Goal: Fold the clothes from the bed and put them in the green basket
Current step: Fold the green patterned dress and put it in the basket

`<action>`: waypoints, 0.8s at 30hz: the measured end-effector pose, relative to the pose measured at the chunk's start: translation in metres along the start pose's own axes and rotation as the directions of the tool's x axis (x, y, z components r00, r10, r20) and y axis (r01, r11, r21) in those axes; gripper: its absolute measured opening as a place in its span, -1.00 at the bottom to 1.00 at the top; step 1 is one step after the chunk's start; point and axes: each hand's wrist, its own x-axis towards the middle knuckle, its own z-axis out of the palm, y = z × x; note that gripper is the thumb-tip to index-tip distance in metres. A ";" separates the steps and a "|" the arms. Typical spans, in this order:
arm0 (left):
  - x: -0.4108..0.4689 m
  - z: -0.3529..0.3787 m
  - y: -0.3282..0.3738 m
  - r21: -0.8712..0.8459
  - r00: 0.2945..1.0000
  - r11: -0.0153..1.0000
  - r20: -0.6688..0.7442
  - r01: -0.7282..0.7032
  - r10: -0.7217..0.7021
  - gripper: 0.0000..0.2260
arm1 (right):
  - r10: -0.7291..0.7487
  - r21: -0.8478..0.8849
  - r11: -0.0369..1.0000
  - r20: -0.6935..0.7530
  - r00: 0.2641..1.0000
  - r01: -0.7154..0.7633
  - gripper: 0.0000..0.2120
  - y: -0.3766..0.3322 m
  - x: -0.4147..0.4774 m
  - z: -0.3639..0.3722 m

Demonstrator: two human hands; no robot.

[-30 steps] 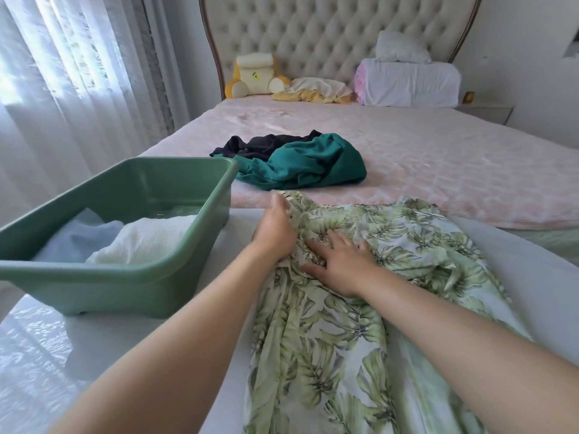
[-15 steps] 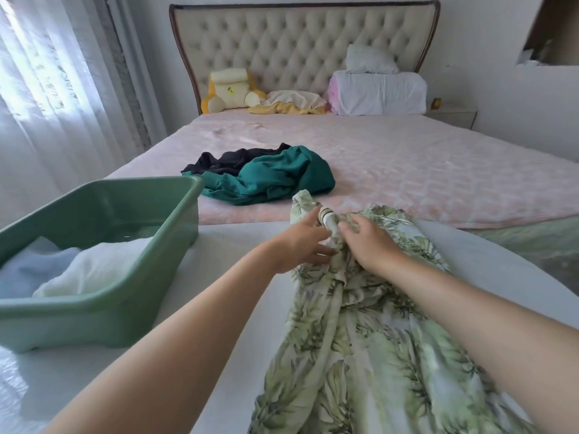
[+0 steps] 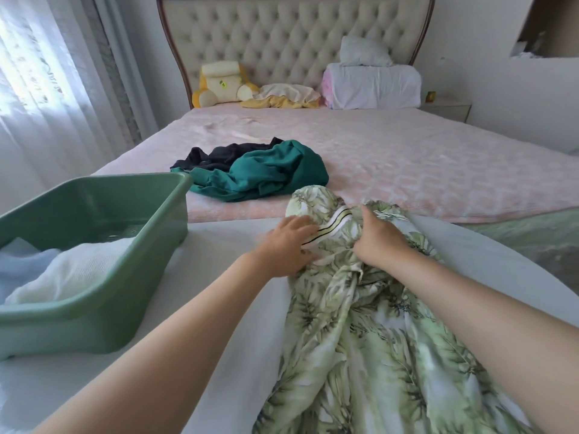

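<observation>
A green leaf-print garment (image 3: 360,324) lies lengthwise on a white surface (image 3: 219,277) in front of the bed. My left hand (image 3: 286,242) and my right hand (image 3: 377,241) both grip its bunched far end, with a striped band (image 3: 330,225) of the garment stretched between them. The green basket (image 3: 103,302) stands at the left and holds a folded white cloth (image 3: 72,274) and a pale blue one (image 3: 18,264). On the pink bed (image 3: 423,170) lie a crumpled teal garment (image 3: 266,173) and a black one (image 3: 216,155) behind it.
At the headboard sit a yellow plush toy (image 3: 219,84), a cream and yellow cloth (image 3: 285,95), and white pillows (image 3: 372,84). Sheer curtains (image 3: 47,83) hang along the left. A nightstand (image 3: 446,108) stands right of the bed.
My hands went from pressing flat on the leaf-print garment to gathering its far end. They now hold it apart, which exposes the striped band. The view has tilted up a little.
</observation>
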 end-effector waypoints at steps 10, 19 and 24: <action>0.030 0.012 0.003 -0.027 0.990 1.000 -0.143 -0.001 -0.003 -0.69 | -0.290 -0.325 0.874 0.251 0.924 0.362 -0.44 0.004 0.010 0.015; 0.071 0.021 -0.026 0.135 0.954 0.972 0.206 0.191 -0.216 -0.30 | -0.153 -0.382 0.880 0.334 0.930 0.282 -0.10 0.038 0.036 0.026; 0.064 0.025 -0.034 0.003 0.940 0.943 0.078 0.332 -0.332 -0.49 | -0.140 -0.360 0.894 0.342 0.929 0.267 -0.15 0.039 0.038 0.028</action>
